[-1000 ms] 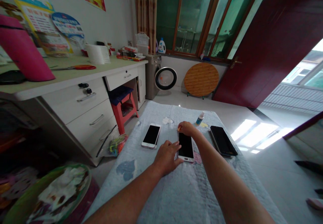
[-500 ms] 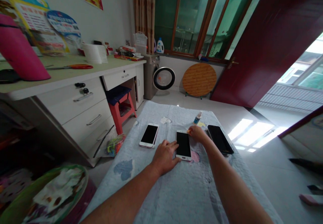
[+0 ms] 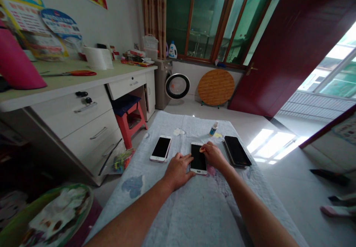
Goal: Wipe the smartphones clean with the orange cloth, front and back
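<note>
Pinched between thumb and fingertips of the right hand is a small orange piece, its tip down on the dark screen of the white phone, near the top right corner. The left hand lies flat, fingers spread, fingertips against that phone's left edge. The phone rests face up on the pale blue cloth. Left of the left hand lies a second white phone; just right of the right hand, a stack of dark phones. Beyond the pinch stands a small bottle.
</note>
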`<action>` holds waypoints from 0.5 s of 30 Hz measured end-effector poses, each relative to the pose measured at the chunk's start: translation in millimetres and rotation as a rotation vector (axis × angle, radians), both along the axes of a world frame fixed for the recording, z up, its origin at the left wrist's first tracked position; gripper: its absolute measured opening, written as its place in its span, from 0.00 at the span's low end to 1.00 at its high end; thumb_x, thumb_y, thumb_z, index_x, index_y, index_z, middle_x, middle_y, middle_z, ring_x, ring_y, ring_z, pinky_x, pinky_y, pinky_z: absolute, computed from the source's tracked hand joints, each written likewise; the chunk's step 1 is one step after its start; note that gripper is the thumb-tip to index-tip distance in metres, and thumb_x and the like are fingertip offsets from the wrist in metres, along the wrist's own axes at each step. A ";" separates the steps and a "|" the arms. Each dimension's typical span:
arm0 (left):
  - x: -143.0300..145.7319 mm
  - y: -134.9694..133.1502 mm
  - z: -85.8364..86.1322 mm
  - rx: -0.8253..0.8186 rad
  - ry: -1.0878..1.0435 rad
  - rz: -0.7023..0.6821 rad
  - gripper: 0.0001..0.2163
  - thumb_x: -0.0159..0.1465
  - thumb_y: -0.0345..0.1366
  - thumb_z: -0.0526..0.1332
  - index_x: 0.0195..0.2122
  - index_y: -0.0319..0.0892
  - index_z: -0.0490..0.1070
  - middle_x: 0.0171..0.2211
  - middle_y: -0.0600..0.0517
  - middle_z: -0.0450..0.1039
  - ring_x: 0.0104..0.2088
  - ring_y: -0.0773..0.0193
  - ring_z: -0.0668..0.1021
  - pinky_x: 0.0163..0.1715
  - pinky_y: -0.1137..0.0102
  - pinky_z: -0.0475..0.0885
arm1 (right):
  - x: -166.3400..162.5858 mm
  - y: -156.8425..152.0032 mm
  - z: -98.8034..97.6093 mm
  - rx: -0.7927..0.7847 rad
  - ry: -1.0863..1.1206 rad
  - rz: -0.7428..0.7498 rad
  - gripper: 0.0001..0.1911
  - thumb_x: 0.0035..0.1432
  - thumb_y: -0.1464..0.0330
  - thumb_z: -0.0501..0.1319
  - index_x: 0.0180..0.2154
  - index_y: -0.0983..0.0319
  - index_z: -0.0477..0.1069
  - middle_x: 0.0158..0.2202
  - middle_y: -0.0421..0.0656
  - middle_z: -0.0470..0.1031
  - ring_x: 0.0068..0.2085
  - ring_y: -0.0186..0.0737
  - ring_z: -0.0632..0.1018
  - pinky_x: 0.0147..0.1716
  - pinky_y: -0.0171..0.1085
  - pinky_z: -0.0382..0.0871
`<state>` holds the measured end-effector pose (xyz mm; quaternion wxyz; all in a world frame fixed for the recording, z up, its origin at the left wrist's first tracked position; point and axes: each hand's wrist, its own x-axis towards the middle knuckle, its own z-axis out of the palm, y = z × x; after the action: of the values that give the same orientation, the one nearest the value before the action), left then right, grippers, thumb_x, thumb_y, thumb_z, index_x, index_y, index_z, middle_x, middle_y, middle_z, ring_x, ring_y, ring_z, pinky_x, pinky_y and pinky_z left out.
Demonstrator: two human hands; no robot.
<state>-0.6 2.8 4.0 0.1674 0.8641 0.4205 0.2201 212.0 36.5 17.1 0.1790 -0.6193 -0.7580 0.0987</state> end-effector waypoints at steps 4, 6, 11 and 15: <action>-0.4 -0.2 0.3 0.000 -0.004 -0.002 0.27 0.55 0.43 0.65 0.56 0.43 0.67 0.58 0.50 0.66 0.49 0.53 0.69 0.49 0.61 0.66 | -8.3 -23.4 6.6 -0.040 0.043 0.115 0.10 0.56 0.76 0.55 0.35 0.63 0.74 0.34 0.42 0.69 0.37 0.34 0.71 0.39 0.31 0.61; -0.5 -0.5 0.8 -0.001 -0.005 -0.002 0.27 0.55 0.43 0.65 0.56 0.43 0.67 0.58 0.49 0.66 0.49 0.53 0.69 0.50 0.61 0.66 | -14.7 -35.1 11.2 -0.059 0.044 0.167 0.10 0.56 0.77 0.55 0.34 0.62 0.74 0.33 0.42 0.69 0.36 0.34 0.71 0.39 0.31 0.61; -0.1 -1.0 1.2 -0.007 -0.009 0.004 0.25 0.57 0.46 0.63 0.55 0.43 0.68 0.58 0.49 0.67 0.49 0.53 0.69 0.50 0.61 0.66 | -25.6 -56.4 19.6 -0.112 0.085 0.291 0.09 0.57 0.76 0.56 0.32 0.62 0.74 0.34 0.42 0.69 0.36 0.34 0.71 0.37 0.31 0.61; -0.1 -0.1 -0.8 -0.013 -0.014 0.006 0.26 0.58 0.49 0.62 0.55 0.43 0.68 0.58 0.49 0.67 0.49 0.53 0.69 0.49 0.61 0.66 | -22.4 -61.3 22.4 -0.134 0.121 0.373 0.09 0.55 0.77 0.56 0.33 0.62 0.74 0.34 0.41 0.70 0.37 0.33 0.71 0.38 0.31 0.61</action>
<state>-0.6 2.6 3.2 0.1752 0.8603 0.4232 0.2240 189.7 -24.8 39.5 0.1615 -0.4718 -0.8391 0.2174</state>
